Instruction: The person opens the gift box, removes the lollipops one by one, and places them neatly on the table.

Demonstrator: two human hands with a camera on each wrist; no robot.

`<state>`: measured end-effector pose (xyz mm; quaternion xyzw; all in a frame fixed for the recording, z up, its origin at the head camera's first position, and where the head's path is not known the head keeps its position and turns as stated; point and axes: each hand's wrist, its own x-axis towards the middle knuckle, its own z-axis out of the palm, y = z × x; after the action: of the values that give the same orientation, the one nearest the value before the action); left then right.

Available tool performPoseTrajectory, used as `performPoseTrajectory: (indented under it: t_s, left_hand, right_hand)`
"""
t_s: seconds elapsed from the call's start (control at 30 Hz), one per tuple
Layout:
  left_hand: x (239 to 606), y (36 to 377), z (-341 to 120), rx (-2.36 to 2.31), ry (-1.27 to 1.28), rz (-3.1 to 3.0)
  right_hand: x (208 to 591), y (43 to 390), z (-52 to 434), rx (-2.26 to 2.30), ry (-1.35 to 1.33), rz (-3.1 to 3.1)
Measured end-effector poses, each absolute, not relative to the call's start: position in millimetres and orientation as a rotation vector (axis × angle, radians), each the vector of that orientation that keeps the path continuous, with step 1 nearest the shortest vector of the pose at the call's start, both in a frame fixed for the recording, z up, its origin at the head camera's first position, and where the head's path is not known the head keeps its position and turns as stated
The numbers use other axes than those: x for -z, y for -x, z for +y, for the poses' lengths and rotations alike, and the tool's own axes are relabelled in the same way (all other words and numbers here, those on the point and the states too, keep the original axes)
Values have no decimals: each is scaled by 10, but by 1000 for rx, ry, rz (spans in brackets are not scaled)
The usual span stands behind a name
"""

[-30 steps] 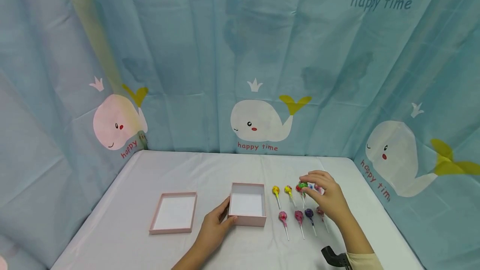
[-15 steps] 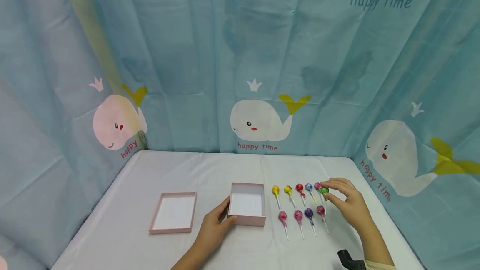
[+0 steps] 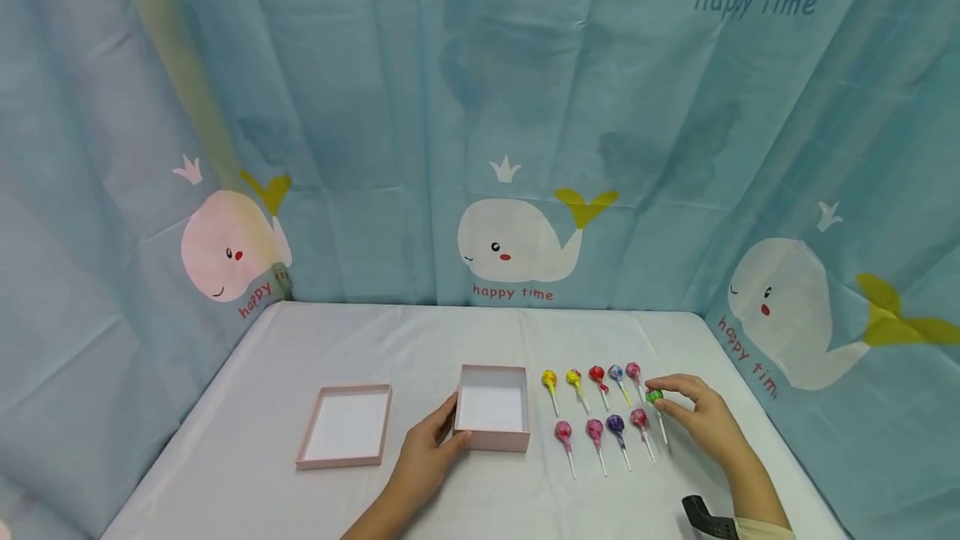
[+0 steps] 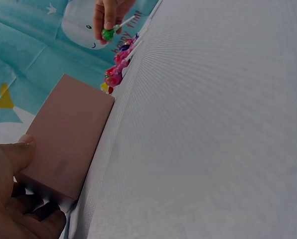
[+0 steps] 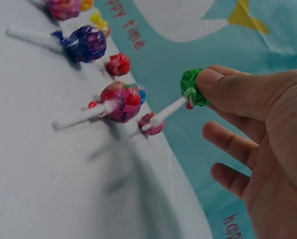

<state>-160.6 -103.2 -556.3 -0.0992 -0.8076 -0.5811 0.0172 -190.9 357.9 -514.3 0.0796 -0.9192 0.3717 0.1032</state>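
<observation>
My right hand pinches a green lollipop by its wrapped head, thumb on one side and fingers on the other. The lollipop's white stick points back toward the front of the table, and in the right wrist view it is held above the cloth. With fingers and thumb, my left hand grips the left side of a pink open box, whose white inside shows no contents. Between the box and my right hand lie two rows of lollipops, among them a purple one, a red one and a yellow one.
A shallow pink lid lies inside up, left of the box. A white cloth covers the table. Behind hangs a blue curtain with whale prints. A black strap-like device sits at my right wrist.
My right hand has carried the green lollipop rightward and toward me, from above the back row to the right of both rows. My left hand stays on the box.
</observation>
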Motion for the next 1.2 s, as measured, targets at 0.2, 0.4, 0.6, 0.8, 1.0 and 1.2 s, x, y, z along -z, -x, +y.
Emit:
performPoseTrajectory:
  t_s: [0.2, 0.4, 0.6, 0.8, 1.0, 1.2]
  left_hand:
    - [5561, 1598, -1027, 1831, 299, -2504]
    - [5563, 1590, -1020, 1812, 308, -2514]
    - [5568, 1604, -1024, 1815, 309, -2514]
    - [5561, 1605, -1026, 1813, 317, -2511]
    - [5554, 1602, -1036, 1805, 305, -2508]
    - [5557, 1605, -1034, 1814, 317, -2506]
  right_hand:
    - [5210, 1913, 3608, -1156, -177, -2778]
    - [5282, 1912, 3615, -1193, -140, -2816]
    - [5329, 1923, 3608, -1186, -126, -2829]
    - [5372, 1937, 3635, -1179, -113, -2835]
    - [5434, 1954, 3651, -1175, -110, -2843]
    - [5456, 1940, 3664, -1176, -89, -2854]
